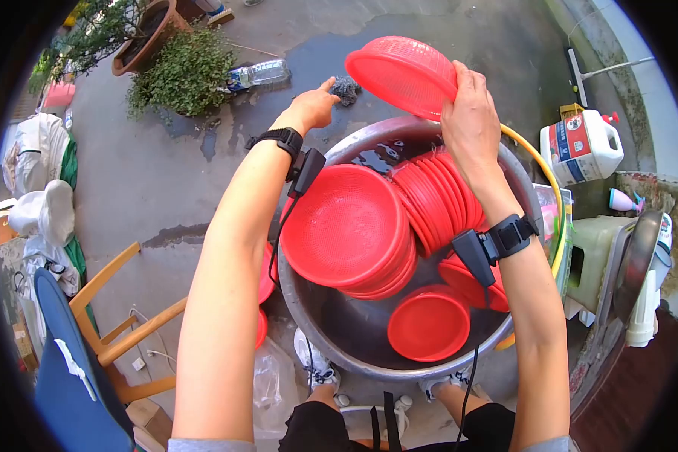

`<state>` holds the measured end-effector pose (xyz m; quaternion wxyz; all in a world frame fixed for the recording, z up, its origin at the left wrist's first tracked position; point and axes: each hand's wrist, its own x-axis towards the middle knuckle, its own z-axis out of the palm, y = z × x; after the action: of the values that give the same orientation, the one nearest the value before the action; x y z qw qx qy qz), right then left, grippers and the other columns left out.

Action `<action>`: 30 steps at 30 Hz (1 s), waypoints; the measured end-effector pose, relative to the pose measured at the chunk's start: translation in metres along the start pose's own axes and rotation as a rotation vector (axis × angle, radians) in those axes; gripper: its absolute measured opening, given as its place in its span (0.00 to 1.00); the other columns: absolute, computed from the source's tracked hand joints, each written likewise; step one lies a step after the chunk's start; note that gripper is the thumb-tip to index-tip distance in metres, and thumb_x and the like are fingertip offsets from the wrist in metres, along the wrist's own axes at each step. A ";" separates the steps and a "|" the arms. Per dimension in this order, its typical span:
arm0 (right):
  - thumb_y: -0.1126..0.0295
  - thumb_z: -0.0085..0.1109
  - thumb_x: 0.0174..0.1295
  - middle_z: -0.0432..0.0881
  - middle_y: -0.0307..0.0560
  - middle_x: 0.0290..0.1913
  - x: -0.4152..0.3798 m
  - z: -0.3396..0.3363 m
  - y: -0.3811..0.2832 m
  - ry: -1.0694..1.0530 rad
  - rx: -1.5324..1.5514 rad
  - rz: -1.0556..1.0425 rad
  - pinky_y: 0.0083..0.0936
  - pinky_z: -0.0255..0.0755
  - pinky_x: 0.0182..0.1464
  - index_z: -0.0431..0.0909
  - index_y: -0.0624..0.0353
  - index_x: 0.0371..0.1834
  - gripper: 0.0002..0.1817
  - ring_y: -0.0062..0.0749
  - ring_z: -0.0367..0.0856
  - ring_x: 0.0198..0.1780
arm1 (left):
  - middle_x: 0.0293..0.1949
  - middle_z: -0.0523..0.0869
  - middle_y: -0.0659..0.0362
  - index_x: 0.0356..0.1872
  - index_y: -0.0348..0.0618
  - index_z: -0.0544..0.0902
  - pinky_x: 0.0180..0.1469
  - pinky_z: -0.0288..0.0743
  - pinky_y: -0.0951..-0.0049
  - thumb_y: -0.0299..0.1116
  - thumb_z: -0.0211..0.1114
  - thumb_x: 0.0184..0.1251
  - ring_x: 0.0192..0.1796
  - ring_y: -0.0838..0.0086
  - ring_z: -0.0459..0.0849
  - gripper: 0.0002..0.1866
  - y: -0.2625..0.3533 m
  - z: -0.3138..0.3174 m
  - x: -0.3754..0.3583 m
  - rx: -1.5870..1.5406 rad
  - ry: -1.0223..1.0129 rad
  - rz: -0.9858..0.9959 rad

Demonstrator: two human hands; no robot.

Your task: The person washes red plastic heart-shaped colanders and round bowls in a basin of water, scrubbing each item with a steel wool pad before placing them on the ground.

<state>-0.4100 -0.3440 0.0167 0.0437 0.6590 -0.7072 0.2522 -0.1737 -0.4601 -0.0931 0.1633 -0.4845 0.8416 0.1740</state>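
My right hand grips the rim of a red plastic basket, tilted above the far edge of a big metal tub. Beyond the tub's upper left side is my left hand, its index finger stretched toward a dark scouring pad; whether they touch is unclear. Inside the tub, a stack of red baskets leans at the left and another stack lies on its side at the back. A smaller red basket rests near the front, with water around them.
A yellow hose curves along the tub's right side, near a white jug. Potted plants and a plastic bottle lie at the upper left. A blue chair stands at the lower left.
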 end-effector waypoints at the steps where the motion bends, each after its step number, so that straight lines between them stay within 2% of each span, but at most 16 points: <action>1: 0.76 0.55 0.56 0.75 0.54 0.57 0.001 0.002 0.000 0.018 0.011 -0.013 0.39 0.74 0.56 0.69 0.62 0.62 0.27 0.50 0.77 0.53 | 0.77 0.51 0.56 0.61 0.55 0.79 0.64 0.71 0.64 0.22 0.55 0.55 0.65 0.62 0.74 0.29 0.001 0.000 0.007 -0.004 -0.008 0.006; 5: 0.77 0.56 0.55 0.75 0.54 0.57 0.002 0.006 0.000 0.014 0.015 -0.025 0.39 0.74 0.56 0.69 0.63 0.62 0.27 0.51 0.77 0.53 | 0.78 0.46 0.56 0.61 0.56 0.79 0.64 0.71 0.63 0.22 0.56 0.55 0.64 0.61 0.75 0.29 0.001 0.003 0.027 0.054 -0.071 0.030; 7: 0.77 0.57 0.55 0.75 0.54 0.57 -0.001 0.009 0.002 0.007 0.023 -0.014 0.39 0.74 0.56 0.69 0.62 0.62 0.27 0.50 0.76 0.54 | 0.77 0.47 0.52 0.59 0.48 0.80 0.64 0.71 0.63 0.22 0.56 0.55 0.64 0.60 0.75 0.27 -0.001 0.005 0.034 0.034 -0.106 0.026; 8: 0.77 0.58 0.54 0.75 0.54 0.57 0.001 0.010 0.003 0.007 0.036 -0.010 0.39 0.74 0.56 0.69 0.62 0.62 0.28 0.50 0.76 0.54 | 0.77 0.47 0.52 0.59 0.48 0.80 0.64 0.71 0.63 0.22 0.56 0.55 0.64 0.60 0.75 0.27 -0.001 0.005 0.036 0.030 -0.098 0.027; 10: 0.77 0.59 0.54 0.75 0.53 0.57 0.001 0.011 0.004 0.009 0.028 -0.009 0.39 0.74 0.56 0.68 0.61 0.62 0.28 0.50 0.76 0.54 | 0.75 0.52 0.44 0.56 0.35 0.79 0.64 0.71 0.64 0.22 0.57 0.53 0.63 0.56 0.75 0.24 -0.004 0.012 0.043 0.047 -0.111 0.043; 11: 0.77 0.59 0.53 0.74 0.53 0.57 0.000 0.011 0.004 -0.001 0.027 -0.002 0.39 0.74 0.56 0.68 0.61 0.62 0.29 0.50 0.76 0.55 | 0.75 0.52 0.44 0.56 0.35 0.79 0.64 0.71 0.64 0.22 0.57 0.53 0.63 0.56 0.75 0.24 -0.006 0.016 0.045 0.045 -0.105 0.043; 13: 0.76 0.60 0.53 0.74 0.52 0.57 0.000 0.011 0.003 -0.013 0.029 -0.003 0.39 0.74 0.56 0.67 0.60 0.63 0.30 0.50 0.75 0.56 | 0.70 0.61 0.39 0.52 0.26 0.78 0.63 0.72 0.64 0.21 0.57 0.52 0.61 0.53 0.76 0.22 -0.010 0.024 0.044 -0.075 -0.001 0.034; 14: 0.76 0.60 0.53 0.74 0.52 0.58 0.000 0.011 0.002 -0.025 0.028 0.006 0.39 0.74 0.56 0.67 0.60 0.63 0.30 0.50 0.75 0.56 | 0.65 0.67 0.40 0.52 0.25 0.77 0.62 0.73 0.64 0.21 0.58 0.52 0.59 0.51 0.77 0.22 -0.012 0.026 0.044 -0.097 0.039 0.073; 21: 0.76 0.59 0.55 0.73 0.53 0.59 -0.001 -0.005 -0.007 -0.057 0.055 0.038 0.39 0.72 0.59 0.67 0.61 0.64 0.30 0.50 0.74 0.58 | 0.64 0.69 0.46 0.55 0.31 0.77 0.64 0.69 0.63 0.19 0.56 0.52 0.62 0.53 0.75 0.24 -0.022 -0.011 -0.012 -0.137 0.036 0.116; 23: 0.76 0.58 0.55 0.73 0.53 0.59 -0.003 -0.016 -0.011 -0.050 0.068 0.025 0.39 0.72 0.59 0.67 0.61 0.64 0.29 0.50 0.74 0.58 | 0.63 0.71 0.47 0.56 0.33 0.76 0.66 0.67 0.64 0.15 0.52 0.48 0.63 0.53 0.73 0.27 -0.027 -0.039 -0.045 -0.149 0.000 0.118; 26: 0.76 0.56 0.57 0.73 0.54 0.59 -0.012 -0.037 -0.019 -0.038 0.100 0.025 0.39 0.71 0.59 0.68 0.61 0.63 0.27 0.50 0.74 0.58 | 0.62 0.71 0.48 0.56 0.33 0.75 0.66 0.67 0.64 0.14 0.53 0.49 0.64 0.55 0.72 0.27 -0.045 -0.063 -0.095 -0.161 0.092 0.149; 30: 0.76 0.54 0.58 0.75 0.55 0.57 -0.038 -0.074 -0.019 -0.031 0.210 0.091 0.40 0.70 0.59 0.69 0.63 0.62 0.25 0.52 0.75 0.57 | 0.63 0.70 0.50 0.57 0.33 0.74 0.66 0.67 0.68 0.15 0.57 0.56 0.64 0.57 0.71 0.24 -0.033 -0.115 -0.196 -0.205 0.232 0.143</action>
<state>-0.4072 -0.2788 0.0722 -0.0480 0.6309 -0.7068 0.3163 -0.0636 -0.3785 0.0911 0.0019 -0.4544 0.8649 0.2131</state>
